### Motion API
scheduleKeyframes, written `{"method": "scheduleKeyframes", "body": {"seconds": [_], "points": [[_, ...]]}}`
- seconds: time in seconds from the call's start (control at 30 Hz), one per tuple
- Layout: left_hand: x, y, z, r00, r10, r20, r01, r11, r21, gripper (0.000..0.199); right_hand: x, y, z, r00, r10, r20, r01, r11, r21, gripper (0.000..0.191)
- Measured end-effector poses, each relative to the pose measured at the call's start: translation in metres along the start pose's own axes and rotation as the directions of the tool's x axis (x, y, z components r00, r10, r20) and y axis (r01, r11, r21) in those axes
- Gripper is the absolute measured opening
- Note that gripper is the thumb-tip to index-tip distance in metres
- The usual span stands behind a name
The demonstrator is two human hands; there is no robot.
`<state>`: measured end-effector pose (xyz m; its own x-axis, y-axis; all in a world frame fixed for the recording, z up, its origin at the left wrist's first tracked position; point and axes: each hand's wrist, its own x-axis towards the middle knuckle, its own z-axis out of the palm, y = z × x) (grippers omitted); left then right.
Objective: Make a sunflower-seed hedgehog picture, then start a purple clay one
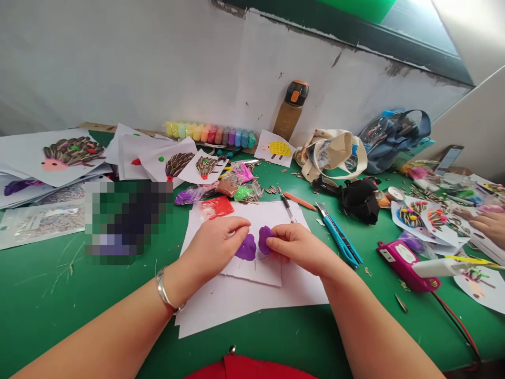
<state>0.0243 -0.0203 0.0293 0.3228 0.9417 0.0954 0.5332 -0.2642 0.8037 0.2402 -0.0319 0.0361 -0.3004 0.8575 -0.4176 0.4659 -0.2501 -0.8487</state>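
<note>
A small sheet of white paper with thin drawn lines lies on larger white sheets. On its left side sits a flattened lump of purple clay. My left hand rests beside this lump, thumb and forefinger brought close together at its upper edge; whether anything is pinched there is hidden. A second flat piece of purple clay is gripped at its right edge between the thumb and fingers of my right hand, just over the small sheet.
Packets of coloured clay, a pen, an orange stick and a blue utility knife surround the sheets. Seed-covered hedgehog pictures lie left. A magenta glue-like device and another person's hand are right. A bottle stands behind.
</note>
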Motion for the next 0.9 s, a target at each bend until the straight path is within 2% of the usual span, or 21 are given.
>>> {"method": "scheduleKeyframes", "body": {"seconds": [0.1, 0.2, 0.3, 0.47, 0.57, 0.7, 0.8, 0.9], "points": [[-0.002, -0.007, 0.005, 0.982, 0.178, 0.069, -0.186, 0.973, 0.138, 0.028, 0.0, -0.002, 0.001, 1.0, 0.016, 0.018, -0.015, 0.999, -0.035, 0.023], [-0.001, -0.014, 0.008, 0.96, 0.267, 0.089, -0.28, 0.938, 0.203, 0.033, 0.001, -0.001, 0.002, 0.999, -0.002, 0.051, 0.004, 0.999, -0.032, 0.023], [0.001, -0.018, 0.009, 0.953, 0.288, 0.098, -0.304, 0.916, 0.261, 0.036, 0.005, 0.002, 0.003, 0.999, 0.0, 0.038, 0.003, 0.998, -0.065, 0.026], [0.003, -0.023, 0.014, 0.925, 0.299, 0.235, -0.369, 0.854, 0.366, 0.039, 0.008, 0.004, 0.004, 0.998, 0.058, 0.001, -0.057, 0.987, -0.148, 0.029], [0.001, -0.027, 0.019, 0.915, 0.288, 0.282, -0.383, 0.837, 0.39, 0.041, 0.007, 0.006, 0.004, 0.998, 0.04, -0.049, -0.049, 0.978, -0.204, 0.027], [0.0, -0.028, 0.02, 0.912, 0.297, 0.284, -0.393, 0.834, 0.387, 0.036, 0.006, 0.01, 0.003, 0.987, -0.006, -0.163, -0.041, 0.959, -0.28, 0.01], [0.0, -0.027, 0.02, 0.914, 0.305, 0.267, -0.389, 0.843, 0.37, 0.032, 0.005, 0.014, 0.004, 0.981, -0.064, -0.183, 0.011, 0.961, -0.277, 0.027], [0.002, -0.025, 0.019, 0.914, 0.295, 0.278, -0.385, 0.845, 0.37, 0.03, 0.005, 0.014, 0.004, 0.98, -0.1, -0.173, 0.06, 0.973, -0.223, 0.028]]}}
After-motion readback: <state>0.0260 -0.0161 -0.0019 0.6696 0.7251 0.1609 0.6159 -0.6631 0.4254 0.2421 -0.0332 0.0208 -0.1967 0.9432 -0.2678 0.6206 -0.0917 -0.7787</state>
